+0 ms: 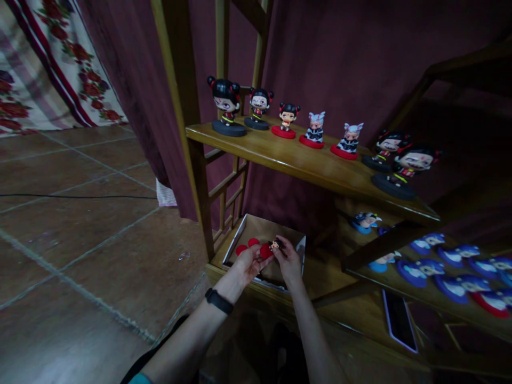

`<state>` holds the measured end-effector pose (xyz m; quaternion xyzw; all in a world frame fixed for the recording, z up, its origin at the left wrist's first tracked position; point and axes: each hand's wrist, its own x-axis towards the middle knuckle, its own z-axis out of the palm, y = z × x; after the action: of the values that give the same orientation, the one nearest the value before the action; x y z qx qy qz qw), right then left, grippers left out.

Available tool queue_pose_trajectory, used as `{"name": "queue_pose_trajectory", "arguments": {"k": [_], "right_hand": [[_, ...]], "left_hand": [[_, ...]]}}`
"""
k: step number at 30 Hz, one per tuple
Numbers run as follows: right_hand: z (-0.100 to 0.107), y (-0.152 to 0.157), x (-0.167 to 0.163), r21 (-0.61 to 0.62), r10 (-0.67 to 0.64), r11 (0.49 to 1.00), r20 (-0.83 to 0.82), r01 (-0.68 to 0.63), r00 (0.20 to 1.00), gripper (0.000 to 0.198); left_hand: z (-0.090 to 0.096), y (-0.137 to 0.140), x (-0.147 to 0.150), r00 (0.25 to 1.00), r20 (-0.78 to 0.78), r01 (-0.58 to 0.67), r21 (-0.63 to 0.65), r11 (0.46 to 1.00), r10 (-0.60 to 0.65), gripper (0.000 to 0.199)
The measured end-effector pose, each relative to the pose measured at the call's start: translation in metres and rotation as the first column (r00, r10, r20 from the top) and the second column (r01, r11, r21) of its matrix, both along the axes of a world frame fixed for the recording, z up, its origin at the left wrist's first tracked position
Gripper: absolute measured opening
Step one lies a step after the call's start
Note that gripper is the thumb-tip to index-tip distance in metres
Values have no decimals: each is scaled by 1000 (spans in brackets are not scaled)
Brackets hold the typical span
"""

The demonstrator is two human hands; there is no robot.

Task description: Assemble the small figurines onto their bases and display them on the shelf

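Over an open cardboard box [298,246] on the low shelf, both hands meet at a small black-haired figurine [275,245] with a red round base [266,250]. My left hand [248,264], with a dark band on its wrist, is closed around the base. At the figurine's head, my right hand [288,258] pinches with thumb and fingers. Inside the box, left of my hands, lie red discs [241,249]. Part of the box floor is hidden by my hands.
Above, a wooden shelf [280,154] carries several figurines [288,114] on black or red bases. More blue-based figurines [420,269] stand on a lower shelf to the right. A phone [400,320] lies at the lower right. A cable [80,196] crosses the tiled floor.
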<state>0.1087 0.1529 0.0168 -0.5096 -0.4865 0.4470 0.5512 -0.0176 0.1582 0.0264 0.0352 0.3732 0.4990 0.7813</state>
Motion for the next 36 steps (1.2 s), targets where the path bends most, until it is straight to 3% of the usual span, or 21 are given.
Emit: {"name": "queue_pose_trajectory", "arguments": {"k": [8, 22, 36], "right_hand": [[2, -2, 0, 2, -20, 1000, 68, 19, 998, 39], [-2, -4, 0, 34, -11, 999, 104, 8, 995, 38], [2, -5, 3, 52, -26, 998, 141, 18, 990, 36]], "left_hand": [[-3, -1, -2, 999, 2, 32, 10, 999, -32, 4], [-4, 0, 0, 995, -96, 21, 7, 1000, -20, 14], [-1, -3, -3, 993, -107, 62, 52, 997, -57, 9]]}}
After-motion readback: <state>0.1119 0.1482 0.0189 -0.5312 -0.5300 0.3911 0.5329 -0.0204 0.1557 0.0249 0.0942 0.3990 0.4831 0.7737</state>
